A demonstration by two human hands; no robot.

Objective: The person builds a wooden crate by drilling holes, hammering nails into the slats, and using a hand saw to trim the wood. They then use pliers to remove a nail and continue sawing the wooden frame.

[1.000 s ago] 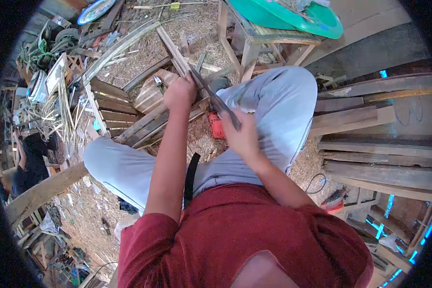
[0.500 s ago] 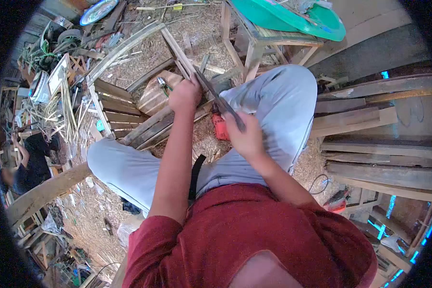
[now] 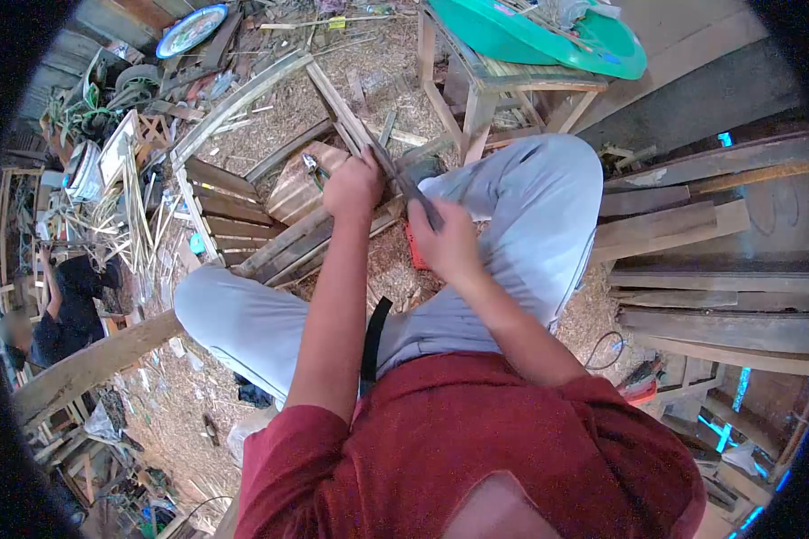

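My left hand [image 3: 352,186] is closed at the inner end of a pale wooden bar [image 3: 337,103] of a slatted wooden frame, thumb lying along its edge. In my right hand [image 3: 447,241] is a long, dark flat strip [image 3: 413,190], slanting up and left beside the bar to just by my left hand. Its exact kind I cannot tell. Behind my left wrist, a metal-headed tool [image 3: 311,163] lies on a wooden board [image 3: 298,193]. A red object [image 3: 416,250] sits below my right hand, partly hidden by it.
The slatted frame [image 3: 234,216] stands between my knees. A green basin [image 3: 548,40] rests on a wooden stand ahead. Stacked planks [image 3: 719,296] line the right. Wood scraps and shavings cover the floor; another person [image 3: 67,301] is at far left.
My right hand has moved slightly up and left with the dark strip, and now covers more of the red object. My left hand stays closed at the bar; the whole view has shifted a little.
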